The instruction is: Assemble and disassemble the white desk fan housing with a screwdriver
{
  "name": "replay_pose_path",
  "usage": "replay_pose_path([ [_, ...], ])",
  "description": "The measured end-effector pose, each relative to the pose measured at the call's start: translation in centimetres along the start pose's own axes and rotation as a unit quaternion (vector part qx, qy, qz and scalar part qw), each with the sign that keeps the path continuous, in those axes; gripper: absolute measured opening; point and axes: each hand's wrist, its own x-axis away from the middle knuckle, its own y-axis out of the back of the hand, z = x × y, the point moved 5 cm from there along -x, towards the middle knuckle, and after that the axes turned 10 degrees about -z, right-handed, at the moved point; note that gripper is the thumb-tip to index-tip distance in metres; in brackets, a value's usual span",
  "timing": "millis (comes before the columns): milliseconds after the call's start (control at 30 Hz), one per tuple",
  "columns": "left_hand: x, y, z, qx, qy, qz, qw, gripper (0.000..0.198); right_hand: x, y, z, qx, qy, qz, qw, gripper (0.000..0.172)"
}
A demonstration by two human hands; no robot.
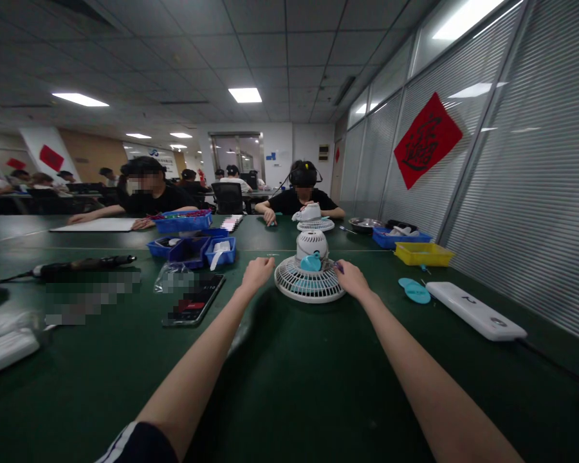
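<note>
A white fan head (310,283) lies grille down on the green table in front of me, with pale blue blades showing through its ribs. Its white motor housing (311,243) points up, and a light blue round piece (311,262) sits against it. My left hand (257,273) is closed just left of the grille, a small gap away, with nothing visible in it. At the grille's right edge my right hand (352,280) is pinched; a small dark purplish bit shows at its fingertips, too small to name.
Blue bins (190,252) and a phone (193,300) lie to the left, beyond them an electric screwdriver (84,265). On the right are a yellow bin (424,254), light blue discs (415,290) and a white corded device (475,310). Co-workers sit opposite, one with another fan (315,225).
</note>
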Motion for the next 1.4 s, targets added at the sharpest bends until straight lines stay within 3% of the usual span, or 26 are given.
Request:
replay_pose_path([
  [167,0.4,-1.4,-0.4,-0.005,-0.046,0.006,0.999,0.038,-0.5,0.5,-0.8,-0.013,0.004,0.014,1.000,0.036],
  [433,0.9,-3.1,-0.4,0.012,-0.049,0.026,0.998,0.042,0.0,1.1,0.0,-0.020,0.014,0.024,0.999,0.036],
  [733,0.6,-2.0,-0.3,0.013,-0.027,-0.002,1.000,0.036,0.3,2.0,0.0,-0.023,-0.007,0.013,1.000,0.030],
  [900,0.3,-1.4,-0.3,0.045,-0.011,0.031,0.998,0.047,0.4,3.3,-1.4,-0.037,-0.028,0.011,0.999,0.035],
  [1133,1.1,-1.5,-2.6,0.052,-0.029,0.134,0.989,0.039,1.0,4.7,-2.3,-0.067,-0.072,0.090,0.991,0.034],
  [1400,2.7,-1.6,-4.8,0.001,-0.055,0.200,0.978,0.030,2.9,6.4,-1.7,-0.089,-0.111,0.225,0.964,0.034],
])
